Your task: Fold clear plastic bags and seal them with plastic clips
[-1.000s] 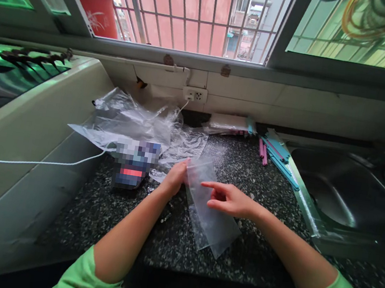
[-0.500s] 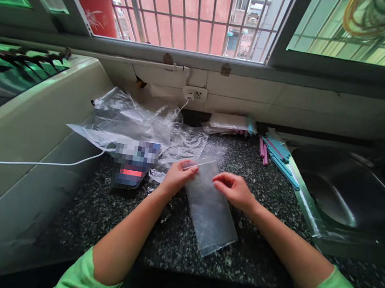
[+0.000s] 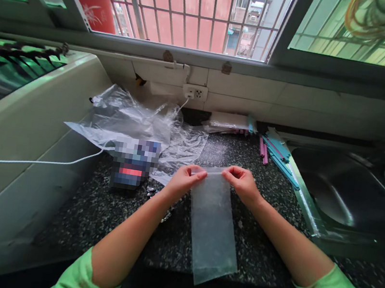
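A clear plastic bag (image 3: 214, 230), long and flat, hangs between my two hands above the dark speckled counter. My left hand (image 3: 186, 180) pinches its upper left corner between thumb and fingers. At the upper right corner, my right hand (image 3: 241, 183) grips the same edge. A narrow strip, which looks like a zip closure, runs across the top between the fingertips. The bag's lower end reaches the counter's front edge. No contents show through the cloudy plastic.
Crumpled clear plastic (image 3: 138, 118) and a phone-like item with a blurred screen (image 3: 134, 164) lie left, near a white cable (image 3: 46, 165). Pink and blue strips (image 3: 280, 158) sit beside the metal sink (image 3: 331, 190). A stack of packets (image 3: 232, 122) rests against the wall.
My right hand has closed on the bag's top right corner. The bag has come nearer to me and hangs straighter, and my left hand has shifted slightly right.
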Motion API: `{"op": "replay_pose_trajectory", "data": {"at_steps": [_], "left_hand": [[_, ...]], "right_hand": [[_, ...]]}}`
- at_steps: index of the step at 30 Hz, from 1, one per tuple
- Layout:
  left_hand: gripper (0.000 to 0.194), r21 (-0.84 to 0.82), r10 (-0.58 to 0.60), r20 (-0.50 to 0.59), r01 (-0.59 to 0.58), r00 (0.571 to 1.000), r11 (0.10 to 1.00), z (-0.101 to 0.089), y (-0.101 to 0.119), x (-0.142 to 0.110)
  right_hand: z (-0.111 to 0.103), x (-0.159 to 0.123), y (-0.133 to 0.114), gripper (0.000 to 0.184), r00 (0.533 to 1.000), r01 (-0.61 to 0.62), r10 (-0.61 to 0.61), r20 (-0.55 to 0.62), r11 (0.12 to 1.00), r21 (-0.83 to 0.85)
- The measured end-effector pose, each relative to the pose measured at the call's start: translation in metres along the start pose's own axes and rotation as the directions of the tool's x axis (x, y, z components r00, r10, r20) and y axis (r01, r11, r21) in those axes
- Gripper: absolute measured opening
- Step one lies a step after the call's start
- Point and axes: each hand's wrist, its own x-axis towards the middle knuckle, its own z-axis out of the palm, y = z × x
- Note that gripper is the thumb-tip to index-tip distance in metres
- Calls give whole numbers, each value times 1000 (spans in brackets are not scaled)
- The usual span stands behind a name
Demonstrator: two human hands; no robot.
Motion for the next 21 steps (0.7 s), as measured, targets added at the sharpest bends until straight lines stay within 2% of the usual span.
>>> {"op": "replay_pose_trajectory", "data": {"at_steps": [5,11,14,18,21], "left_hand": [[36,-48,-55,-21,54,998,997,-2,2,0],[34,-102,1,-86,-10,996,995,-8,5,1],[34,-156,-9,-87,-5,996,988,-10,3,3],[36,-208,-86,-4,83,996,975,-10,-1,4],[36,-237,-74,-82,53,994,970,-11,0,6]], "right_hand": [[0,-2,-2,31,1000,1,-1,-2,1000,24],[-2,-5,-2,29,990,-39,42,134,999,-21],[-2,-6,-2,27,995,-17,20,99,1000,-24],[-2,-6,-2,25,999,-9,9,30,1000,-17],[-2,-8,-1,26,996,-34,36,77,999,-31]]}}
